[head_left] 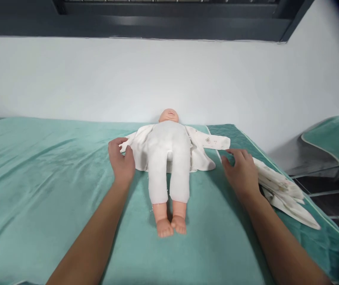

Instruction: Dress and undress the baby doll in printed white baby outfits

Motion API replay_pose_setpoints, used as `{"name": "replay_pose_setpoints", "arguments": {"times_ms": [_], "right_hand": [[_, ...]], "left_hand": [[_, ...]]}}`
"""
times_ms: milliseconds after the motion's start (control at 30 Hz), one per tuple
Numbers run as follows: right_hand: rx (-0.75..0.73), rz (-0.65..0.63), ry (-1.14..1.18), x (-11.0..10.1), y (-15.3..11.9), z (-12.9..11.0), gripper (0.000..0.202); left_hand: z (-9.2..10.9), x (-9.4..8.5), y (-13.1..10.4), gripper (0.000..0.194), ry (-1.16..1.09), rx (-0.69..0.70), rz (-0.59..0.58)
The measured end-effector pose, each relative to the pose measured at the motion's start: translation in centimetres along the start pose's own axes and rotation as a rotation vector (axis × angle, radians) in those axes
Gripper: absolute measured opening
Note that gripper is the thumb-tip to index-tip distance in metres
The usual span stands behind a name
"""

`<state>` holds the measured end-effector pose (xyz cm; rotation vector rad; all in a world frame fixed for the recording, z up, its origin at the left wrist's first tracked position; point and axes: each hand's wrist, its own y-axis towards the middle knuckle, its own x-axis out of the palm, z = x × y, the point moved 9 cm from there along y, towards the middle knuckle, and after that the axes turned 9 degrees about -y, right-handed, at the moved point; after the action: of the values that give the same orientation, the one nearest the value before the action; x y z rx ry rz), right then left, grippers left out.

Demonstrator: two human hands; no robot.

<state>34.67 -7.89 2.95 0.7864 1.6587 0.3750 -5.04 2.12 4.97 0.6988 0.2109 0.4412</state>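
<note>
A baby doll [169,144] with a white cloth body lies on its back, head toward the wall and bare feet toward me. Under its torso a white printed jacket [202,158] is spread open. The right sleeve stretches out flat, and the left sleeve is partly hidden behind my fingers. My left hand [122,158] is at the left sleeve, thumb and fingers apart, with nothing held. Near the right cuff, just below it, my right hand [241,168] hovers with its fingers apart and holds nothing.
Green cloth [53,198] covers the surface, with some wrinkles at the left. Folded white clothing [286,192] lies on the right beyond my right hand. A white wall [128,79] rises behind the doll's head. Another green cloth [336,138] hangs at the far right above dark floor tiles.
</note>
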Motion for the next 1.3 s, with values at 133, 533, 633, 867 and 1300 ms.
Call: {"name": "replay_pose_setpoints", "arguments": {"times_ms": [133, 533, 633, 867, 1300], "right_hand": [[-0.077, 0.034, -0.143, -5.7, -5.4, 1.5, 0.033], [0.035, -0.314, -0.181, -7.9, -4.3, 12.3, 0.027], [0.033, -0.29, -0.035, -11.1, -2.4, 6.3, 0.022], [0.013, -0.527, 0.741, -17.8, 0.8, -11.4, 0.031], [-0.391, -0.826, 0.846, -27.5, 1.8, -22.8, 0.03]], "left_hand": [[2.9, -1.1, -2.7, 0.02, -0.006, 0.103, -0.126], [10.6, -3.8, -8.8, 0.025, -0.189, 0.218, -0.475], [12.3, -3.8, -7.6, 0.023, -0.166, 0.17, -0.547], [21.3, -1.6, -4.6, 0.027, -0.451, -0.094, -0.783], [30.7, -5.3, -0.5, 0.03, -0.939, -0.371, -0.816]]}}
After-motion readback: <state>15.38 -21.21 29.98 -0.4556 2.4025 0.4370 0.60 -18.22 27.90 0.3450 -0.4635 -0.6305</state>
